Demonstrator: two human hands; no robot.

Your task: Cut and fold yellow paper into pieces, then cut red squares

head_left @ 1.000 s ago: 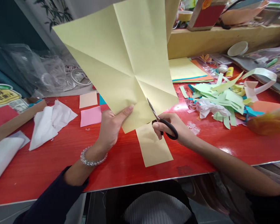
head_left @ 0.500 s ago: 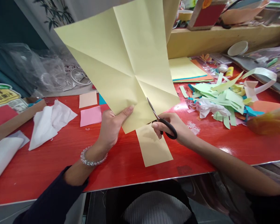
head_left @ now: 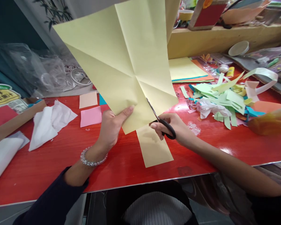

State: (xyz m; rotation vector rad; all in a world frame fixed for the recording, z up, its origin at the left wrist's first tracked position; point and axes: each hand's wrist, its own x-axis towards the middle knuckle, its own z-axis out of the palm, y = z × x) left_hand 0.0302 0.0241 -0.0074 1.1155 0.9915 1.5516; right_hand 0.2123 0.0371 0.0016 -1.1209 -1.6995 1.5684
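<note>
A large creased sheet of pale yellow paper (head_left: pixel 105 56) is held up over the table, its lower left edge pinched by my left hand (head_left: pixel 112 126). My right hand (head_left: pixel 170 126) is closed round the black handles of a pair of scissors (head_left: pixel 169 128). The blades point up and to the left along the lower middle crease of the sheet. They look nearly closed, and one blade is partly hidden by the paper. Below them a smaller yellow rectangle of paper (head_left: pixel 155 153) lies on the table.
The red table (head_left: pixel 121 168) bears pink paper squares (head_left: pixel 91 117) and crumpled white tissue (head_left: pixel 43 128) at left. To the right lies a heap of green paper strips (head_left: pixel 221 95). Stacked coloured sheets (head_left: pixel 187 70) sit behind, near a glue stick (head_left: pixel 230 72).
The scissors and my right hand have shifted slightly left. The sheet's right part has moved slightly left too, while my left hand stays nearly still.
</note>
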